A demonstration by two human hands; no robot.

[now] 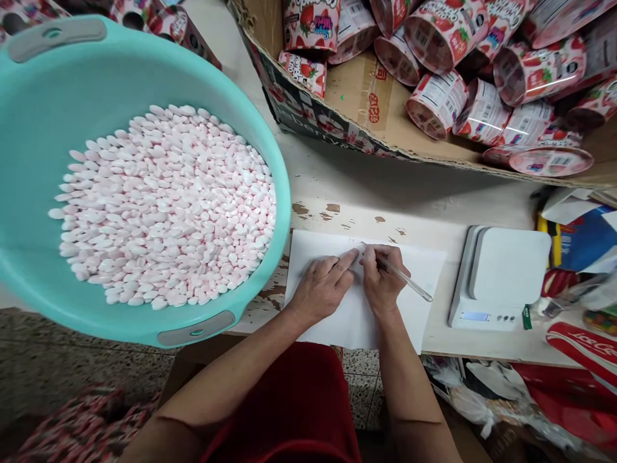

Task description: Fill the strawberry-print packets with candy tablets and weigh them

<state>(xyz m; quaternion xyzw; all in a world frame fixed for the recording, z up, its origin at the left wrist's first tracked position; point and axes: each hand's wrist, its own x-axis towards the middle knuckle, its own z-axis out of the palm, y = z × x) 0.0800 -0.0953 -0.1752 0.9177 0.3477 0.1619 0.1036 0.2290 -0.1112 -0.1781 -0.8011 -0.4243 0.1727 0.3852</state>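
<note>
A sheet of white paper [328, 328] lies on the table in front of me. My right hand [383, 276] grips a clear-barrelled pen [409, 281], its tip at some faint writing near the paper's top edge. Flat on the same sheet rests my left hand [322, 286], fingers stretched out, index fingertip close to the pen's tip. It holds nothing. To the left stands a large turquoise basin [248, 103] with grey handles, holding a heap of pale pink, glossy oval candies [178, 206].
A cardboard box [357, 106] of strawberry-printed cups [446, 32] stands at the back right. Right of the paper sits a white digital scale [506, 270] with a lit display. Packets and a red carton [585, 350] crowd the right edge. More printed packages [176, 29] lie behind the basin.
</note>
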